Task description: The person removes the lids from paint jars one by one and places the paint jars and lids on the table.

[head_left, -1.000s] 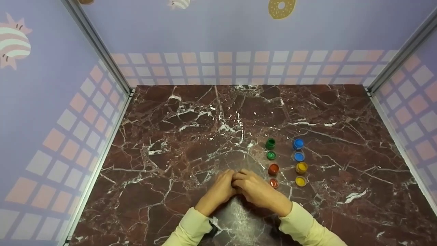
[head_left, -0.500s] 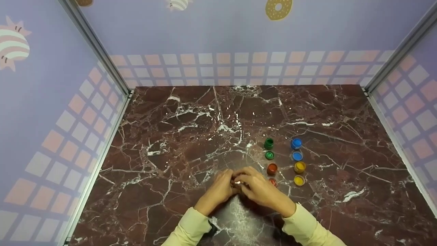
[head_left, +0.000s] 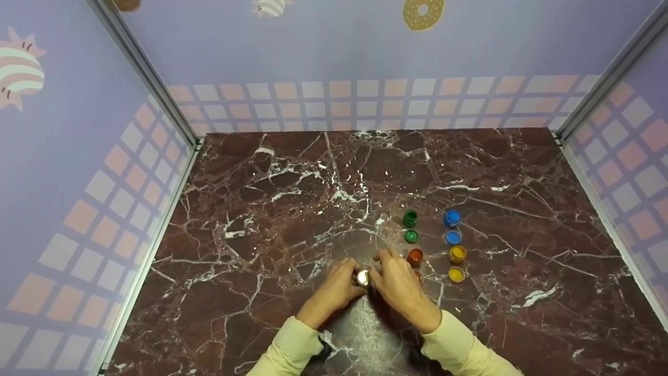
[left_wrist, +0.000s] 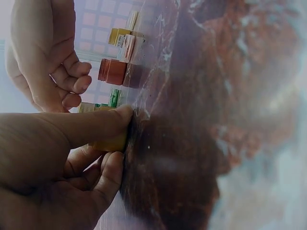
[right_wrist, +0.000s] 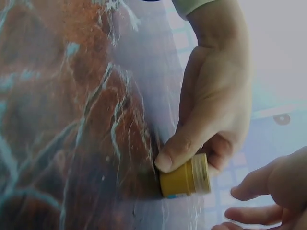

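Note:
A small ochre-yellow paint jar stands on the marbled table in front of the person, its round top shining pale in the head view. The left hand grips it by the sides; in the right wrist view the left thumb presses low on the jar, near the tabletop. Just to the right is the right hand, apart from the jar. Its fingers are loosely bent, and nothing shows between them in the right wrist view, where part of the hand appears. Whether the jar's lid is on cannot be told.
To the right stand open paint jars: green, orange-red, blue and yellow. Before them lie a green lid, a blue lid, a yellow lid and an orange-red lid, partly behind the right hand. Patterned walls enclose the table.
The right hand has drawn away to the right from the left hand, uncovering the jar's shiny top. The left hand has stayed in place round the jar.

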Demonstrator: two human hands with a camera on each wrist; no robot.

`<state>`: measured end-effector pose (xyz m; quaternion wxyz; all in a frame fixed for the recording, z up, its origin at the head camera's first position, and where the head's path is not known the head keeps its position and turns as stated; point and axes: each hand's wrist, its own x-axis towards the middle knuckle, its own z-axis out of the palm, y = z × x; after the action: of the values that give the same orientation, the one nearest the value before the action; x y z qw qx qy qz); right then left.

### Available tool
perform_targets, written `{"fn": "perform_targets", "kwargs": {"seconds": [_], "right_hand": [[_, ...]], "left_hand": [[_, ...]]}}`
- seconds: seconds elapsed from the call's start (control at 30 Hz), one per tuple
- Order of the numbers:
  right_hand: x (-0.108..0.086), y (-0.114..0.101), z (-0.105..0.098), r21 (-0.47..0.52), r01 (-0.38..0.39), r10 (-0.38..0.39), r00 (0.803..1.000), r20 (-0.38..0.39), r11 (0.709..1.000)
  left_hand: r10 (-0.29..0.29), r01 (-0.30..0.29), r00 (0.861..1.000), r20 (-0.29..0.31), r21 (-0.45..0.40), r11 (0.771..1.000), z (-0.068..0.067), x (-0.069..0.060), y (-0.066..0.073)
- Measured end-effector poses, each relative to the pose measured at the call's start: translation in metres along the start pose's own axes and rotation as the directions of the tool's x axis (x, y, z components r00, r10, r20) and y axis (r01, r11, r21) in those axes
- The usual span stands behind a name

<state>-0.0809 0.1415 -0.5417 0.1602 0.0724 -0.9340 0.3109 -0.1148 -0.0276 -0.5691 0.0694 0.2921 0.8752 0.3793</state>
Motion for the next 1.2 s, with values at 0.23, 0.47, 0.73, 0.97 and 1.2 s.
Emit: {"fn": "perform_targets", "kwargs": {"seconds": [0.23,0.47,0.73,0.97,1.2], "right_hand": [[-0.001,-0.011,0.007,-0.088,0.035,-0.037,0.999,-0.019,0.996],[0.000,-0.021,0.014,-0.118,0.068,-0.071,0.997,-0.021,0.991],[-0.006,-0.026,0.019,-0.185,0.053,-0.048,0.998,0.027,0.981],[-0.007,-0.026,0.020,-0.190,0.077,-0.065,0.996,0.066,0.979],[-0.005,-0.022,0.017,-0.163,0.174,-0.160,0.983,0.094,0.971]], "left_hand": [[0.050,-0.049,0.999,-0.023,0.028,0.998,0.000,-0.001,-0.002],[0.039,-0.037,0.999,-0.030,0.052,0.998,-0.001,0.000,-0.002],[0.081,-0.074,0.995,-0.066,0.104,0.992,0.001,-0.001,-0.003],[0.084,-0.077,0.994,-0.067,0.099,0.992,0.001,-0.002,-0.003],[0.079,-0.075,0.996,-0.045,0.081,0.994,-0.001,-0.002,-0.003]]}}
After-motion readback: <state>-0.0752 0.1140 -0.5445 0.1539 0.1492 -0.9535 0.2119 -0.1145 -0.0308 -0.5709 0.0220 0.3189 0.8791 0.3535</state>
